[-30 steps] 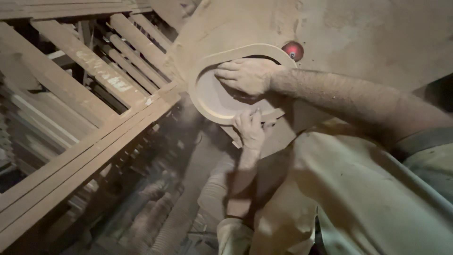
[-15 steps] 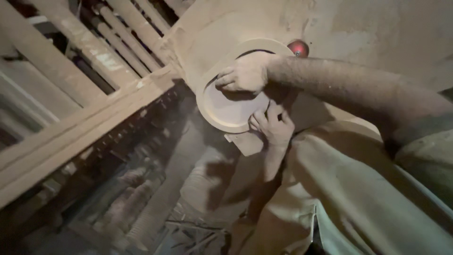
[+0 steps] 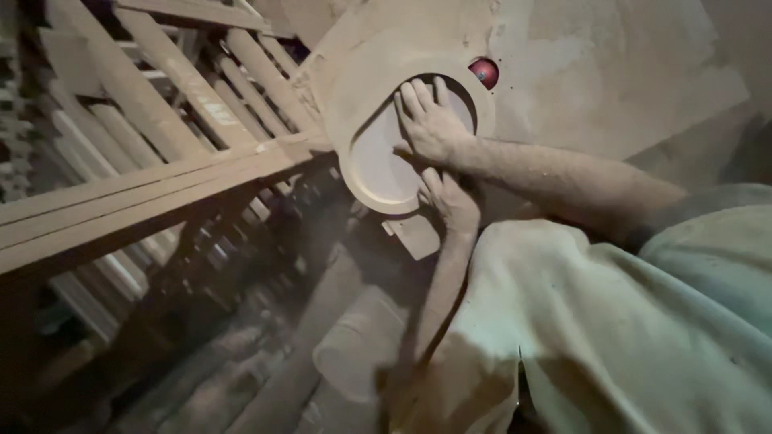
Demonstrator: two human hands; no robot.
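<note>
Wooden rack fills the left side: long pale slats and round bars running diagonally, all coated in dust. Its nearest rail ends just beside the work, at the left edge of the clay-caked machine housing. A small red knob sits on that housing, just beyond the rim of the mould ring. Below the work a dusty cylinder and a flat tab show in shadow; details there are too dark to tell. The person's pale, clay-smeared shirt takes up the lower right.

Right hand comes in from the right, forearm nearly level, palm down, fingers spread and laid flat. It grips nothing; it presses on the upper right part of the clay plate.

Left hand rises from below, forearm steep, fingers curled loosely against the plate's lower right edge. Whether it pinches the rim or only rests on it, cannot tell.

The plate is a pale round disc seated inside the mould ring on the housing, tilted toward the camera. Both hands crowd its right side, one just above the other, nearly touching; the plate's left half lies bare.
</note>
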